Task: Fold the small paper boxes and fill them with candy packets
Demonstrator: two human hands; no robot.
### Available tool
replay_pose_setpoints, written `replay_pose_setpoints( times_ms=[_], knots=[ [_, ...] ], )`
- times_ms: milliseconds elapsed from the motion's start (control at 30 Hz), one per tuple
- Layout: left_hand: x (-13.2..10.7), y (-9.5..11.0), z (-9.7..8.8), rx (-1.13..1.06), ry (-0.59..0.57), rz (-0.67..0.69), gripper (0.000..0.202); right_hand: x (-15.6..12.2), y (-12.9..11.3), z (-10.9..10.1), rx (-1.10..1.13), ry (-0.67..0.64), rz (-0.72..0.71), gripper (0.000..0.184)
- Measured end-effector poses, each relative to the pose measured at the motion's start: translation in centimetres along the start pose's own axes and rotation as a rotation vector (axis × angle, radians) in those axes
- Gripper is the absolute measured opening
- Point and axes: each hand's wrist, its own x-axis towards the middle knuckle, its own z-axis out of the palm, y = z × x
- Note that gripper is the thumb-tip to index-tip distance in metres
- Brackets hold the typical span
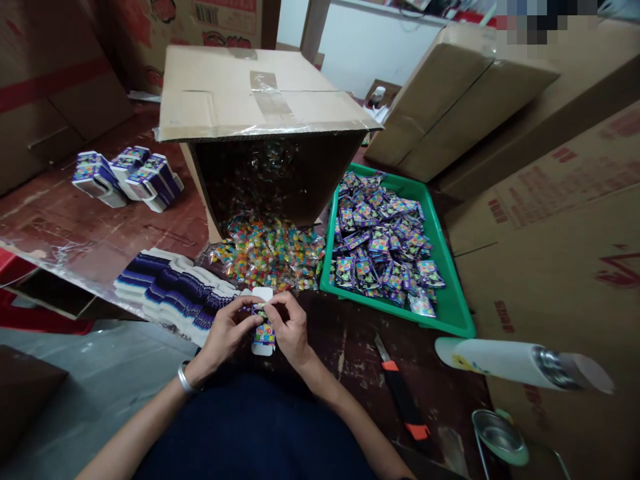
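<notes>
Between my two hands is a small candy carton (263,337), purple and white with coloured lettering and white end flaps showing. My left hand (227,331) pinches its left side with thumb and fingers. From the right, my right hand (291,329) grips its upper part, thumb against the front. A fanned row of flat purple-and-white cartons (175,287) lies just left of my left hand. Beyond my hands, clear bags of colourful candies (270,253) spill from a cardboard box (270,100) lying on its side.
At right stands a green tray (463,313) heaped with purple sachets (380,233). Nearer me lie a utility knife (403,393) with its blade out, a white bottle (500,360) and a small metal dish (500,433). Bundled cartons (127,175) sit back left. Large cardboard boxes (560,253) border the right.
</notes>
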Motion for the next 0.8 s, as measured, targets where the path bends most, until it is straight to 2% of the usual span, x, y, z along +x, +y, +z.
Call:
replay_pose_setpoints(
  times_ms=[67, 167, 267, 433, 533, 667, 800],
  knots=[
    [0.0, 0.1, 0.0, -0.007, -0.039, -0.044, 0.028, 0.1, 0.0, 0.0, -0.005, -0.025, -0.020, 0.011],
    [0.0, 0.2, 0.1, -0.014, 0.046, -0.004, 0.031, 0.1, 0.0, 0.2, 0.121, -0.022, 0.062, 0.007],
    [0.1, 0.1, 0.2, -0.033, 0.104, -0.009, 0.039, 0.2, -0.1, 0.2, 0.246, -0.019, 0.147, 0.014],
    [0.1, -0.2, -0.5, 0.041, 0.058, 0.026, 0.038, 1.5, -0.7, -0.6, 0.320, -0.175, 0.285, 0.020],
    [0.0, -0.4, -0.9, 0.084, 0.012, 0.037, 0.039, 2.3, -0.7, -1.2, 0.278, -0.230, 0.351, 0.019],
    [-0.1, -0.1, -0.9, 0.116, -0.011, 0.035, 0.042, 2.7, -0.7, -1.6, 0.221, -0.237, 0.345, 0.022],
    [-0.3, 0.6, -0.6, 0.082, -0.037, 0.006, 0.040, 2.4, -1.0, -1.7, 0.183, -0.236, 0.221, 0.024]
  ],
)
